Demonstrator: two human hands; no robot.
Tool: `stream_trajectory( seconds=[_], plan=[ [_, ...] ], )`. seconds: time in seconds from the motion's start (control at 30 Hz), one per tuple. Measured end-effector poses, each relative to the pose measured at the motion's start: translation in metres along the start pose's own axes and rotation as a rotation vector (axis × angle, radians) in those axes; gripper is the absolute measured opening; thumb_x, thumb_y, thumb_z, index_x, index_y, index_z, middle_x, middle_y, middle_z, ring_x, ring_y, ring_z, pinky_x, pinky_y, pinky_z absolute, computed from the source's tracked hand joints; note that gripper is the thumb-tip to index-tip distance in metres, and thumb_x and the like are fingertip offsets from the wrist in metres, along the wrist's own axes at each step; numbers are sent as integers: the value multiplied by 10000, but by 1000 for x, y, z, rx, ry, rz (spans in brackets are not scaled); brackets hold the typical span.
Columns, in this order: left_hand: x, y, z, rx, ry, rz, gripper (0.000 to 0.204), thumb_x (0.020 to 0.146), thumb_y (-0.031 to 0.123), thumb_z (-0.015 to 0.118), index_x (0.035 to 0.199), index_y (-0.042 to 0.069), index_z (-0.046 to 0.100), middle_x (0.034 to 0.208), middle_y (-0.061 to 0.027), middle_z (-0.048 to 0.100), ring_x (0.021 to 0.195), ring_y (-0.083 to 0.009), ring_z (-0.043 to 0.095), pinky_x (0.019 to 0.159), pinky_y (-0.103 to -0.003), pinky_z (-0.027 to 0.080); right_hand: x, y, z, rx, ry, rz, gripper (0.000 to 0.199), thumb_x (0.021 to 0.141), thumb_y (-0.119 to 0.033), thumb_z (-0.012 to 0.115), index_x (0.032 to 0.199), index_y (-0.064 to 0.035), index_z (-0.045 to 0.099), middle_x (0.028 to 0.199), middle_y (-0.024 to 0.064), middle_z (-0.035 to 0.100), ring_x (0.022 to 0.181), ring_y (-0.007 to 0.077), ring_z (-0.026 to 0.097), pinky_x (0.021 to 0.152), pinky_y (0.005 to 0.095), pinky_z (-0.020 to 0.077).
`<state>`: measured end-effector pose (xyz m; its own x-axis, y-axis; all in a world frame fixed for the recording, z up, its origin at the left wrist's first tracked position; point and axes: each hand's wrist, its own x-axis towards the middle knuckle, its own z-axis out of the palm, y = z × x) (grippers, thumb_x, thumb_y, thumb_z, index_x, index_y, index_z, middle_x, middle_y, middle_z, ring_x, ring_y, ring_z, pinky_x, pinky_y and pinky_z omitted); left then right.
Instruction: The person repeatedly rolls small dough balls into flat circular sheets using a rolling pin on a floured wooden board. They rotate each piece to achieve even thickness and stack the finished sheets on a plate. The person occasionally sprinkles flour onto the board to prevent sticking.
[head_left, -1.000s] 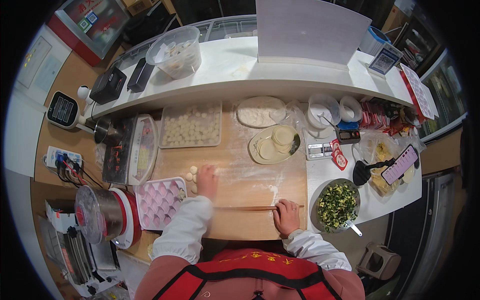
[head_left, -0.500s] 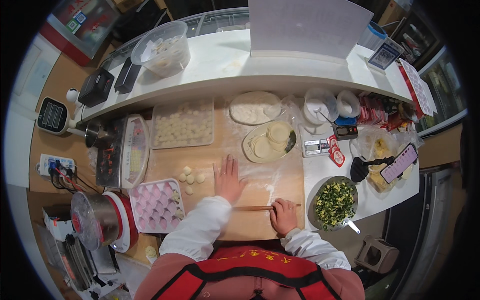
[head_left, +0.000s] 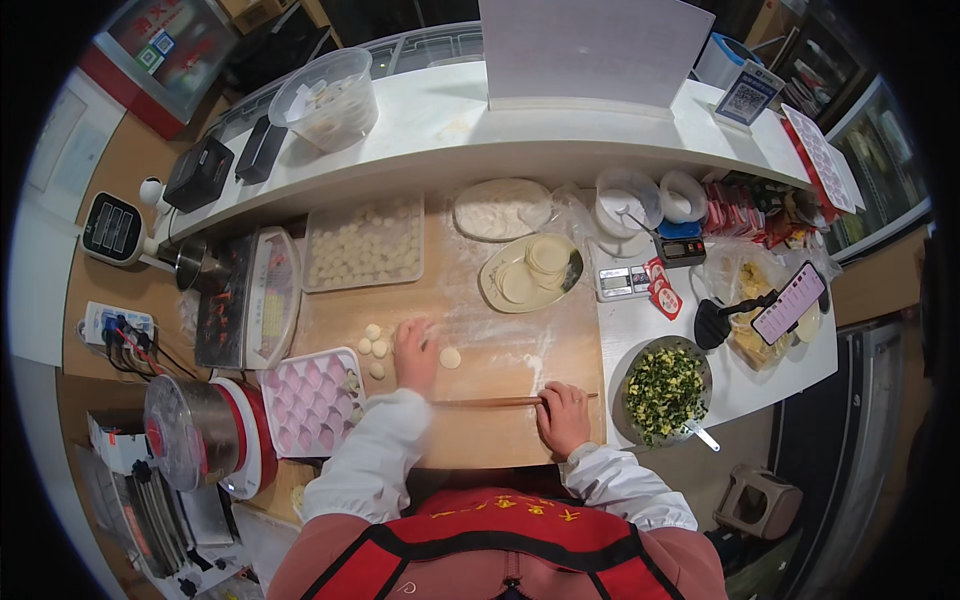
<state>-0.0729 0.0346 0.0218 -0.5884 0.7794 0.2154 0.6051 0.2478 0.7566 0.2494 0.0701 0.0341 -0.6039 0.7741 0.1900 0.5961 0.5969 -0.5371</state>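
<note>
My left hand (head_left: 415, 357) is over the wooden board, fingers bent and drawn together, just right of a cluster of small round dough pieces (head_left: 379, 349). Whatever is under its fingers is hidden. One flattened dough disc (head_left: 450, 357) lies on the board close to its right side. My right hand (head_left: 565, 418) is closed around the right end of a thin wooden rolling pin (head_left: 490, 402), which lies crosswise on the board. Farther back, an oval plate (head_left: 491, 296) carries stacked round dough wrappers (head_left: 546, 256).
A tub of dough balls (head_left: 365, 245) and a flour dish (head_left: 502, 208) stand at the back. At left are a pink-cupped tray (head_left: 312, 400) and a red-and-white mixer (head_left: 240, 440). To the right, a bowl holds chopped green-and-yellow filling (head_left: 665, 395), near a phone on a stand (head_left: 788, 302).
My left hand has shifted left from the middle of the board to the dough pieces, its fingers now bent. The flattened disc has come into sight. My right hand stays on the rolling pin.
</note>
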Motion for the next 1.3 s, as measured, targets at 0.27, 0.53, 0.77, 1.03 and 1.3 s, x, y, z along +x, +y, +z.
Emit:
stream_trajectory(
  seconds=[0.27, 0.53, 0.77, 1.03, 1.3],
  plan=[
    [-20, 62, 69, -82, -200, 76, 331, 833, 171, 772, 1136, 44, 729, 1144, -139, 648, 1096, -345, 616, 960, -447, 501, 5, 9, 5, 85, 46, -10, 260, 873, -195, 755, 1094, -92, 664, 1167, 104, 610, 1129, 334, 547, 1010, 477, 399],
    [-56, 93, 79, 200, -438, 198, 241, 868, 320, 750, 1009, 126, 747, 1037, -83, 670, 1043, -312, 618, 902, -439, 475, 32, 23, -2, -32, 221, 65, 286, 884, -204, 727, 1131, -87, 644, 1126, 99, 626, 1092, 334, 564, 985, 471, 402],
    [-57, 87, 76, 65, -333, 114, 246, 835, 289, 815, 854, 76, 692, 732, -99, 666, 723, -327, 656, 697, -440, 510, 76, 17, 0, -131, 273, 233, 207, 934, -116, 606, 1135, -87, 645, 1149, 131, 619, 1134, 335, 557, 952, 463, 402],
    [-64, 93, 76, 144, -311, 200, 231, 840, 339, 789, 811, 112, 764, 796, -67, 672, 807, -298, 646, 758, -426, 477, 69, 10, 5, -143, 185, 290, 292, 895, -78, 609, 1184, -89, 642, 1191, 135, 621, 1124, 348, 563, 987, 485, 398],
    [-64, 95, 68, 151, -366, 84, 241, 842, 337, 794, 803, 103, 749, 791, -92, 662, 816, -313, 643, 722, -447, 475, 68, 9, 8, -138, 127, 299, 320, 887, -103, 632, 1207, -96, 643, 1189, 124, 619, 1128, 337, 558, 1019, 475, 380]
  ],
)
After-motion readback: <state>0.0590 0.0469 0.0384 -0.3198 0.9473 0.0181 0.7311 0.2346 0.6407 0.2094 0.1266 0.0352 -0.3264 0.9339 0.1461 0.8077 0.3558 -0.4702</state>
